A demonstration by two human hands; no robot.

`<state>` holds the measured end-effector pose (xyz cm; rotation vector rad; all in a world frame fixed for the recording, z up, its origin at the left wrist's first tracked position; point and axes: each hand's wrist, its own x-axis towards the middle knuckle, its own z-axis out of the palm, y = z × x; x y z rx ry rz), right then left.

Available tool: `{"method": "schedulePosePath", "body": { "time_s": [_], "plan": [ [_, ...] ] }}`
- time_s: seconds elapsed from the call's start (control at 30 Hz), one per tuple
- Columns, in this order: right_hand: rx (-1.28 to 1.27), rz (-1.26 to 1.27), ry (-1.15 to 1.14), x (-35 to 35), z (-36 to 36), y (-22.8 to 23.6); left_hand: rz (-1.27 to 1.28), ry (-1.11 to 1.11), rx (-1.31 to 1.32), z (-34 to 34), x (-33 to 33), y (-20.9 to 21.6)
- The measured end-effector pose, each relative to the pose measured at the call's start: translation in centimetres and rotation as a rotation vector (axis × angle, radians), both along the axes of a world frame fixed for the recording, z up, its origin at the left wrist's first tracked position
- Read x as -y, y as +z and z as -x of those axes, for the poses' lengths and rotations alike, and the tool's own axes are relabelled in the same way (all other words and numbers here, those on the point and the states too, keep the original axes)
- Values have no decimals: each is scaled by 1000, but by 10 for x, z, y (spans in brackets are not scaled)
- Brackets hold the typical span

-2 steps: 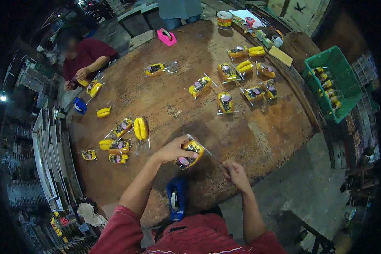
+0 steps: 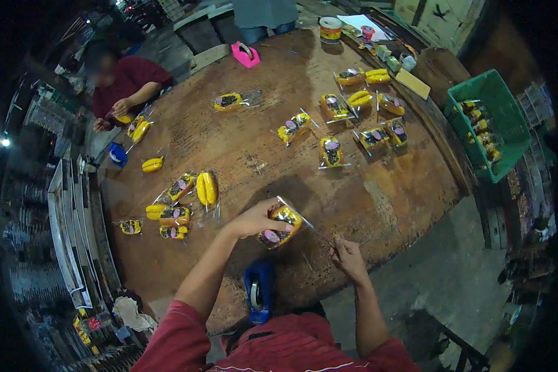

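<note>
Hold the wrapped bun (image 2: 279, 233) over the near part of the worktop (image 2: 409, 186), with the left hand (image 2: 257, 220), fingers partly open around its width and thumb across the top. With the right hand (image 2: 347, 254), toward four o'clock from the bun, pinch the far end of the thin strip (image 2: 309, 224), fingers nearly closed. Impossible to tell how firmly. Probably better to tension the strip straight and evenly, without twisting, and to press the bun only lightly, for fear of denting soft bread. Between six and seven o'clock, beware of the blue tape dispenser (image 2: 258, 291), close to the near edge. Mind also the edge passing below the right wrist. For wider movement, use the bare wood toward two o'clock, avoiding the packed bun (image 2: 332, 152) at one o'clock.
</note>
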<state>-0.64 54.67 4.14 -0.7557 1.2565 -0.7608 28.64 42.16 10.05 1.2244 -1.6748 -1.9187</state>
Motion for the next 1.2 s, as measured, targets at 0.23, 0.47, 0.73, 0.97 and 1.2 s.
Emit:
{"method": "schedulePosePath", "body": {
  "time_s": [0.23,0.47,0.73,0.97,1.2],
  "plan": [
    [-5,81,-101,16,2,15,-59,-21,-48,26,20,-8],
    [-83,-222,-180,-25,73,-13,-354,499,-190,-4,62,-14],
    [106,-159,149,-21,-4,-13,451,1076,230,-68,-25,-79],
    [45,-98,361,15,-100,-12,-277,2039,1128,-247,-47,-98],
    [1,-161,344,1,-126,21,-77,1836,932,-269,-52,-107]
  ]
}}
